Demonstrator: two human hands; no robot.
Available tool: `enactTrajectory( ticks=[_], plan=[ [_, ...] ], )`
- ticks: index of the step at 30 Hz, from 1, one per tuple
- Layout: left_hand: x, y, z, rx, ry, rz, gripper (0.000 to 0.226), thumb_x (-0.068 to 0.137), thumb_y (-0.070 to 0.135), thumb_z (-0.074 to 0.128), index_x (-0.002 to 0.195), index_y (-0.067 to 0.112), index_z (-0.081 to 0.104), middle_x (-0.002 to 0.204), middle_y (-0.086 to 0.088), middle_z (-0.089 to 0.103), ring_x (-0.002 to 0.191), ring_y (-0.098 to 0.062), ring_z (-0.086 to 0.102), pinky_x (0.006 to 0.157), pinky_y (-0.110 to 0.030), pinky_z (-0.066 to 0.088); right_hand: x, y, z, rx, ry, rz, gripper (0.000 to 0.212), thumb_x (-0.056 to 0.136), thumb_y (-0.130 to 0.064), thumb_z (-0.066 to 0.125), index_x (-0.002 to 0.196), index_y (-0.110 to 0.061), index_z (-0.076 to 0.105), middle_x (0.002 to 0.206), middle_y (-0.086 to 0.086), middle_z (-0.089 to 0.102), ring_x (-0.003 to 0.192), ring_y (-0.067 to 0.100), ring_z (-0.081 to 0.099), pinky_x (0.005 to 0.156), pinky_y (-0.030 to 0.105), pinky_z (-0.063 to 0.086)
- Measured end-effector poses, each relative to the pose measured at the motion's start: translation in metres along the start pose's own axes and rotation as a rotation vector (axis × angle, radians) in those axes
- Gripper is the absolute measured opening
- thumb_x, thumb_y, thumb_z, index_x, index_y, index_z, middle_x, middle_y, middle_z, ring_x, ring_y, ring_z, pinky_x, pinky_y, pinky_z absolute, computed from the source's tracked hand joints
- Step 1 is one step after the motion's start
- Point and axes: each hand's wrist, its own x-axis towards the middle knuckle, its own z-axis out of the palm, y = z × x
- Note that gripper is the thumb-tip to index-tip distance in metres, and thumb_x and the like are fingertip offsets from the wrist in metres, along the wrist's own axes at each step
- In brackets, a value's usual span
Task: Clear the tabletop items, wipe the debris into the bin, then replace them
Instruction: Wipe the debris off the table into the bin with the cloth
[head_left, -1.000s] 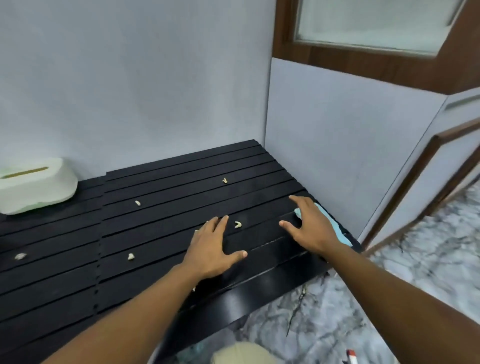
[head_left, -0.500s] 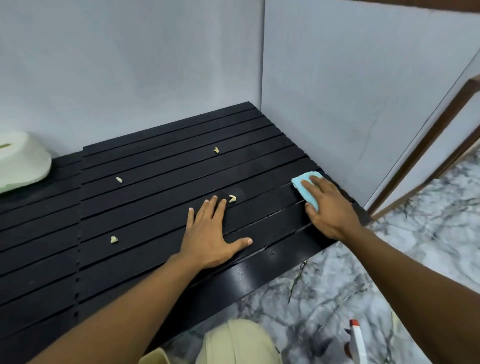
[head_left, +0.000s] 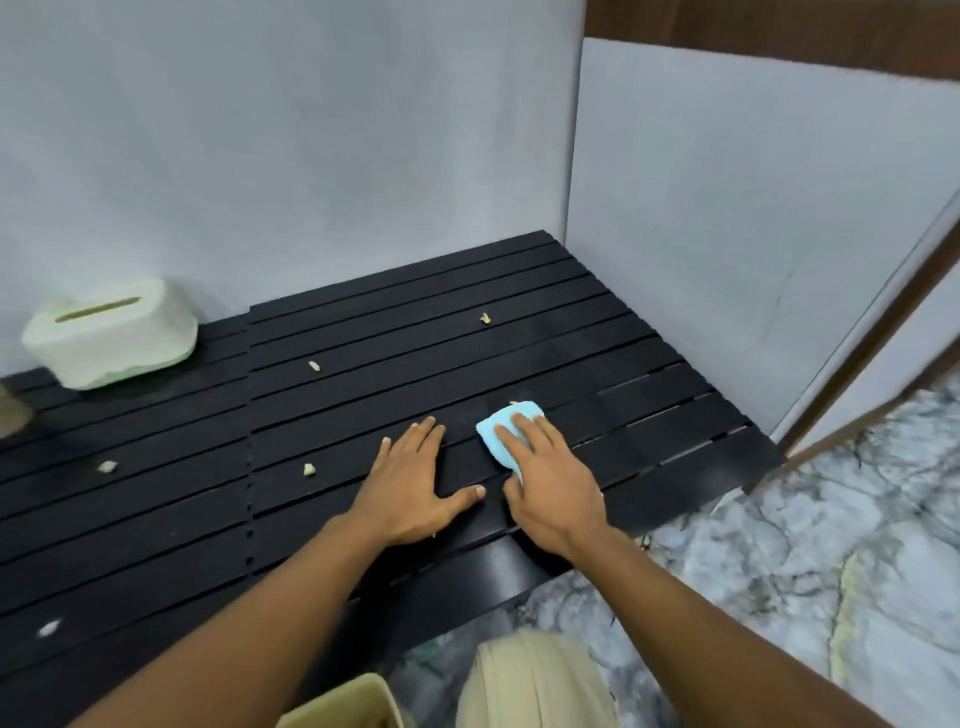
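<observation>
A black slatted tabletop (head_left: 545, 332) fills the middle of the view. My right hand (head_left: 550, 483) presses a light blue cloth (head_left: 501, 431) flat on the slats near the front edge. A crumb peeks out at the cloth's far edge (head_left: 514, 402). My left hand (head_left: 410, 483) lies flat on the slats just left of the cloth, fingers spread, holding nothing. Several pale crumbs are scattered on the table, among them crumbs at the back right (head_left: 485, 319), the middle (head_left: 314, 366) and left of my left hand (head_left: 309, 470).
A pale green tissue box (head_left: 111, 332) stands at the back left by the wall. Grey walls close the table at the back and right. A beige bin rim (head_left: 343, 701) shows below the front edge, with marble floor (head_left: 805, 571) to the right.
My right hand has slid the blue cloth leftward from the table's right end to beside my left hand, reaching the crumb there. My left hand stayed flat in place.
</observation>
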Motion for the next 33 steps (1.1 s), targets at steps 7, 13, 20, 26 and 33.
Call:
enactTrajectory(
  ticks=[7, 13, 20, 26, 33],
  plan=[
    [-0.043, -0.052, -0.01, -0.04, 0.091, 0.056, 0.087, 0.081, 0.075, 0.022, 0.152, 0.024, 0.015, 0.16, 0.006, 0.011, 0.147, -0.008, 0.005, 0.118, -0.026, -0.001, 0.025, 0.034, -0.023, 0.278, 0.284, 0.103, 0.053, 0.09, -0.008, 0.046, 0.142, -0.018, 0.043, 0.152, -0.003, 0.035, 0.14, 0.015, 0.03, 0.112, 0.029, 0.028],
    [-0.058, -0.07, -0.006, 0.061, 0.132, 0.127, 0.071, 0.092, 0.058, 0.014, 0.152, 0.019, 0.018, 0.161, 0.007, 0.007, 0.145, -0.003, -0.001, 0.115, -0.019, -0.01, 0.058, 0.06, -0.02, 0.025, 0.099, 0.255, 0.059, 0.091, -0.018, 0.048, 0.147, -0.013, 0.03, 0.155, 0.009, 0.026, 0.143, 0.026, 0.019, 0.11, 0.044, 0.031],
    [-0.06, -0.069, -0.003, 0.056, 0.148, 0.102, 0.07, 0.091, 0.05, 0.011, 0.151, 0.016, 0.022, 0.161, 0.004, 0.012, 0.147, -0.008, 0.005, 0.115, -0.019, -0.008, 0.043, -0.01, 0.007, 0.033, 0.008, -0.012, 0.06, 0.087, -0.01, 0.048, 0.146, -0.017, 0.035, 0.154, 0.006, 0.03, 0.143, 0.024, 0.023, 0.114, 0.034, 0.024],
    [-0.075, -0.069, -0.004, 0.033, 0.149, 0.072, 0.074, 0.088, 0.053, 0.013, 0.149, 0.014, 0.03, 0.159, 0.002, 0.02, 0.147, -0.012, 0.013, 0.116, -0.022, -0.001, 0.031, -0.062, 0.029, 0.202, -0.072, -0.19, 0.06, 0.085, -0.008, 0.051, 0.143, -0.02, 0.041, 0.151, -0.001, 0.035, 0.14, 0.018, 0.03, 0.115, 0.035, 0.028],
    [-0.113, -0.095, -0.015, 0.095, 0.158, 0.042, 0.073, 0.088, 0.056, 0.012, 0.148, 0.019, 0.031, 0.158, 0.002, 0.021, 0.146, -0.014, 0.015, 0.115, -0.022, 0.0, 0.02, -0.035, -0.005, 0.256, 0.137, 0.03, 0.056, 0.086, -0.004, 0.05, 0.14, -0.015, 0.045, 0.147, 0.001, 0.042, 0.134, 0.019, 0.039, 0.109, 0.032, 0.032]
  ],
)
